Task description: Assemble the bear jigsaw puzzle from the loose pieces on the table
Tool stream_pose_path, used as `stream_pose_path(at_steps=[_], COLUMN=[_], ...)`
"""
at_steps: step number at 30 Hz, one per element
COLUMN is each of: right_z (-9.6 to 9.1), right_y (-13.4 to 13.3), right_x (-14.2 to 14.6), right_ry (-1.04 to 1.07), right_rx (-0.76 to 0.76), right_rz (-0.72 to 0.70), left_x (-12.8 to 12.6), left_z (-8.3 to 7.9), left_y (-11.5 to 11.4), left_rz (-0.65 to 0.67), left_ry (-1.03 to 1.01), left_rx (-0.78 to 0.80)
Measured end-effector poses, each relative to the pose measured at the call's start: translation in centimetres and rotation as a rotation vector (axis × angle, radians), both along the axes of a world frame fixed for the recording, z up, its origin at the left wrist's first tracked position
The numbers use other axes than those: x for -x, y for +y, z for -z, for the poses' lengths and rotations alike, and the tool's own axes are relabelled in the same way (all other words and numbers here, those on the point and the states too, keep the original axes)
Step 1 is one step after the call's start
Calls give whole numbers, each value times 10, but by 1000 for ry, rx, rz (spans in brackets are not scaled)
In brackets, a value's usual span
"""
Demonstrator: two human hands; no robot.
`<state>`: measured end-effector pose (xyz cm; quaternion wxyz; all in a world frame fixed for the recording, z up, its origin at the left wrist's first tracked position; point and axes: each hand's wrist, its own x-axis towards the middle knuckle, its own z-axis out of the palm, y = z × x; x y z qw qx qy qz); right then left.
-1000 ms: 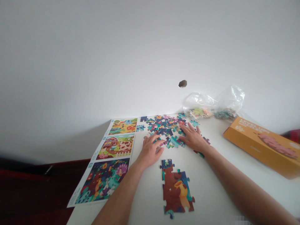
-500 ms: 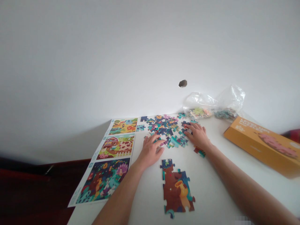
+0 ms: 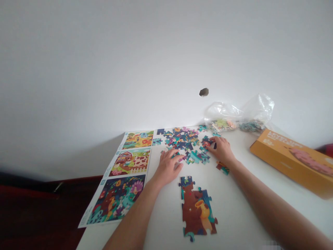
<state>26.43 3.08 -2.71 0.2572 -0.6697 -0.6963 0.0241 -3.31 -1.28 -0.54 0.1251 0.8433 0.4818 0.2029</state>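
A heap of loose puzzle pieces [image 3: 182,139] lies on the white table [image 3: 234,208] near the wall. My left hand [image 3: 168,167] rests flat on the near edge of the heap, fingers stretched over a few pieces. My right hand [image 3: 221,149] is at the heap's right side, fingers curled in a pinch on a dark puzzle piece [image 3: 207,142]. A joined section of puzzle showing a brown bear [image 3: 196,211] lies nearer to me, between my forearms. One stray piece [image 3: 223,168] sits beside my right wrist.
A picture sheet [image 3: 122,177] with three scenes lies along the table's left edge. Two clear bags of pieces [image 3: 236,119] stand against the wall. An orange box [image 3: 293,159] lies at the right. A small dark mark [image 3: 203,92] is on the wall.
My right hand has slid away from me toward the far right of the heap and its fingers have curled from flat into a pinch on a piece. My left hand has hardly moved.
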Motion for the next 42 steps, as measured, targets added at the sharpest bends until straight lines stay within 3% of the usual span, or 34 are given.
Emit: stream_pose_path(at_steps=[4, 9, 12, 14, 19, 21, 36, 42], right_z=[-3, -11, -13, -12, -4, -2, -11, -17], right_y=[-2, -7, -8, -8, -5, -3, -4, -12], right_x=[1, -4, -8, -8, -6, -5, -2, 6], right_ry=[31, -86, -124, -130, -105, -105, -73, -69], right_rx=[-42, 54, 74, 47, 18, 34, 81, 7], right_rz=[23, 293, 375, 336, 34, -22, 60, -34], left_x=[0, 0, 0, 0, -1, -1, 2, 2], left_z=[0, 1, 0, 0, 0, 0, 1, 5], left_y=[0, 0, 0, 0, -1, -1, 2, 2], left_rz=[2, 6, 4, 1, 1, 3, 89, -42], left_ry=[1, -3, 2, 3, 2, 3, -66, 52], left_rx=[7, -2, -1, -5, -14, -13, -70, -131])
